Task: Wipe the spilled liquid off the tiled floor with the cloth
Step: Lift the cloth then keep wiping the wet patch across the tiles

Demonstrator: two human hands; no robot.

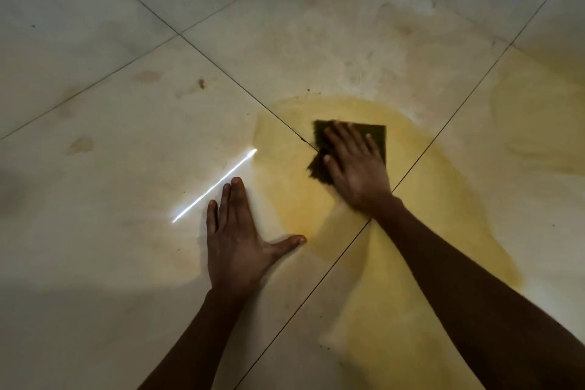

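Your right hand presses the dark cloth flat, fingers straight, inside the yellow spill; your left hand rests flat, fingers apart, beside the spill

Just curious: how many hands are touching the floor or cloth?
2: left hand flat on the bare tile; right hand pressing the dark cloth in the yellow spill.

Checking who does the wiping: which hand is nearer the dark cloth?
Right. The right hand presses flat on the cloth inside the yellow spill. The left hand rests flat on the tiled floor, apart from the cloth, to its left.
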